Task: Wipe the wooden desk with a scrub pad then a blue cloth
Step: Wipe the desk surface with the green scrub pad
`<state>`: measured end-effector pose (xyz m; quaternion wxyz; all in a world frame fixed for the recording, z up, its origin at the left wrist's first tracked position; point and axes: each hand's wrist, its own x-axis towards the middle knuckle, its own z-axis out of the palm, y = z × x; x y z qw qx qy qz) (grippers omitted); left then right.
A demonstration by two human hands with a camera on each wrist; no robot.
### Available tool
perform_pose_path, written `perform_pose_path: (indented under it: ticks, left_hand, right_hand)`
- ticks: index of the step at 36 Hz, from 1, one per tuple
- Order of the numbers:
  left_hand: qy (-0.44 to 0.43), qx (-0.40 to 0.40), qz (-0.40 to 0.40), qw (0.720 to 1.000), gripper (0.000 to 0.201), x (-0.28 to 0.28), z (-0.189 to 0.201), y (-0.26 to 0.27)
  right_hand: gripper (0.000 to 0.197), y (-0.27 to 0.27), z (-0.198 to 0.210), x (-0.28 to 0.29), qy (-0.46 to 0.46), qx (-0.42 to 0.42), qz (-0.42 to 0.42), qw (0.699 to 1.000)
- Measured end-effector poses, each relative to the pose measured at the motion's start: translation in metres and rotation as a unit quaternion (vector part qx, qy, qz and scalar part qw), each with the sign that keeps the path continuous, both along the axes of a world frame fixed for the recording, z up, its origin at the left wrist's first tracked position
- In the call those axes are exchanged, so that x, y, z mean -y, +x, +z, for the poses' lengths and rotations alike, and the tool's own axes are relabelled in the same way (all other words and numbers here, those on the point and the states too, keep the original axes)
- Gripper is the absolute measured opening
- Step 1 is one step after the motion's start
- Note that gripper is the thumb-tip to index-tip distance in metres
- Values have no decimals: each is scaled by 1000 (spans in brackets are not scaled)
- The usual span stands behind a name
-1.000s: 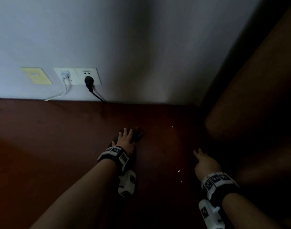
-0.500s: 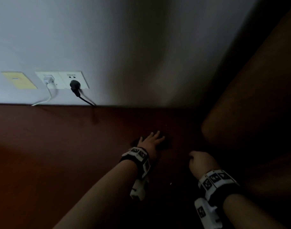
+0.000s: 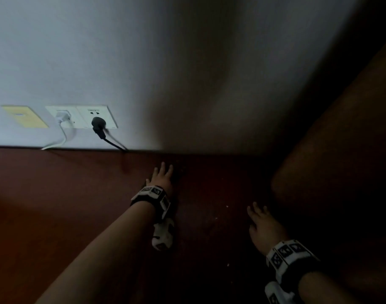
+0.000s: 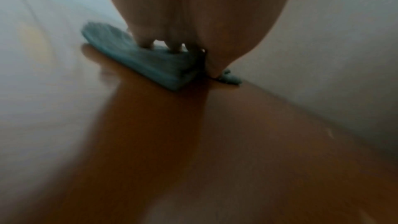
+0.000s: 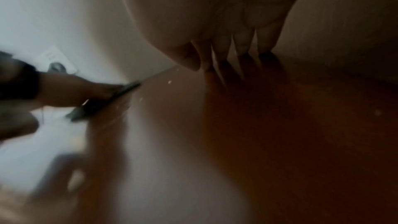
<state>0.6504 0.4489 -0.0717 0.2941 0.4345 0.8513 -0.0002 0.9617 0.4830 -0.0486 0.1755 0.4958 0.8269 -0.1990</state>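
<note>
The left hand lies flat on the dark wooden table, its straight fingers pressing down on a folded blue cloth. This grip is open, not curled around the cloth. The cloth sits directly under the fingertips, near the wall. The right hand rests nearby with its fingers spread and relaxed, holding nothing. 2 plugs sit in a wall socket beyond the left hand.

The dark reddish wooden surface meets the far wall; a blue cloth lies flat near its far edge, with pale crumbs scattered to the right.
</note>
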Motion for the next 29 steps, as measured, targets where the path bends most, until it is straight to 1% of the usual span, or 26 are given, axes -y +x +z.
perform_pose_path:
  ticks: [2, 6, 9, 14, 18, 21, 24, 26, 29]
  left_hand:
    - [4, 7, 8, 1000, 69, -15, 0, 0]
    - [3, 19, -11, 1000, 66, -51, 2, 7]
    - [-9, 23, -58, 998, 68, -75, 4, 25]
    - [-28, 15, -173, 984, 70, -97, 5, 73]
    - [-36, 3, -251, 967, 70, -94, 4, 105]
    - [-30, -4, -309, 951, 69, -79, 2, 118]
    - [-28, -2, -350, 936, 66, -56, 1, 120]
    - [-23, -1, -355, 935, 62, -41, 2, 115]
    - [-15, 5, -323, 946, 56, -20, 2, 97]
  right_hand:
    - [58, 0, -1, 1, 0, -8, -6, 1000]
    - [59, 0, -3, -1, -5, -17, -14, 1000]
    - [62, 0, -5, -1, -7, -2, -4, 1000]
    - [63, 0, -4, -1, 2, 3, 14, 1000]
    - [67, 1, -2, -3, 3, 15, 37, 999]
    - [81, 4, 0, -4, -9, 40, 57, 997]
    - [96, 10, 3, -7, -36, 40, 75, 996]
    - [102, 15, 4, -11, -62, 26, 75, 995]
    - [109, 22, 4, -15, -90, 10, 72, 993]
